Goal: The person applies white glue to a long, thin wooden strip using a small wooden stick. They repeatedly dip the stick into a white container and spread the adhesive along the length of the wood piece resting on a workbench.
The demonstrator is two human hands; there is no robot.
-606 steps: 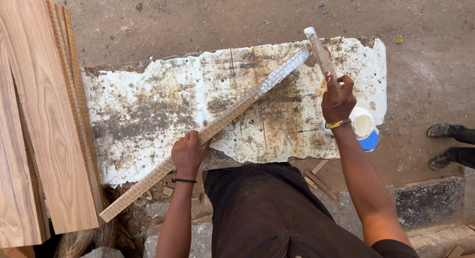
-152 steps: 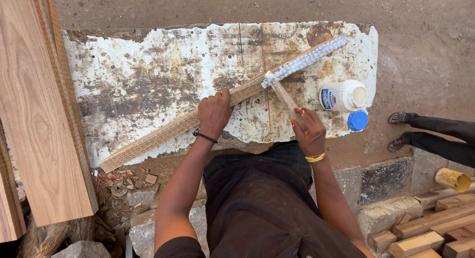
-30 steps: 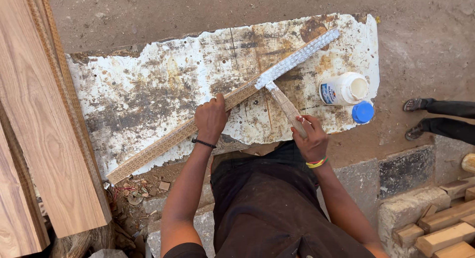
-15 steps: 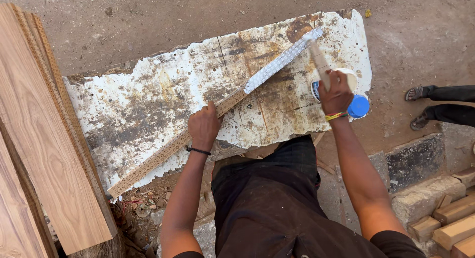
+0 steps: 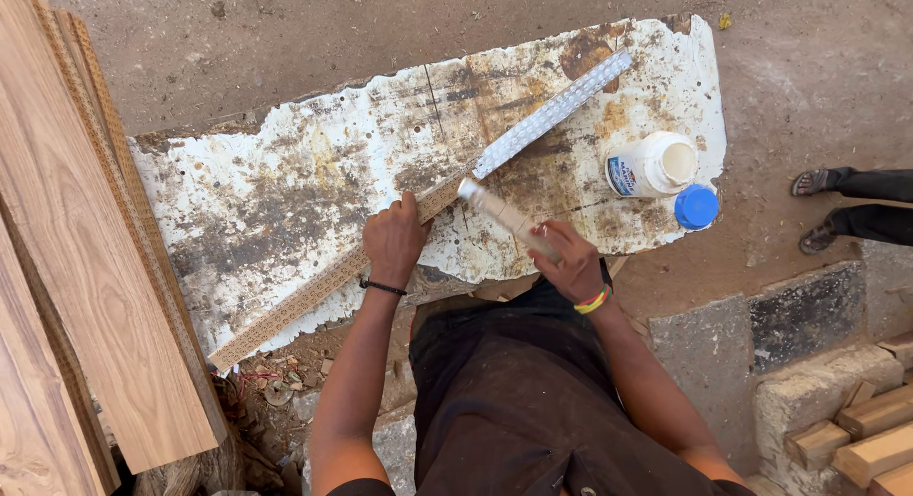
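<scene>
A long thin wooden strip (image 5: 314, 291) lies diagonally across a stained white sheet (image 5: 285, 182) on the ground. Its upper right half is coated with white glue (image 5: 556, 111). My left hand (image 5: 395, 239) presses the strip down near its middle. My right hand (image 5: 571, 260) grips a glue-covered brush (image 5: 499, 211), whose tip touches the strip where the white coating ends. An uncapped white glue bottle (image 5: 651, 165) lies on the sheet to the right, with its blue cap (image 5: 697, 207) beside it.
Wood-grain boards (image 5: 81, 258) are stacked along the left edge. Small timber offcuts (image 5: 856, 439) and stone blocks (image 5: 808, 315) sit at the lower right. Another person's sandalled feet (image 5: 823, 211) stand at the right edge. Bare dirt ground (image 5: 333, 30) lies beyond the sheet.
My right hand has come back from the glue bottle and brought the brush down to the middle of the strip. The left hand stays pressing the strip.
</scene>
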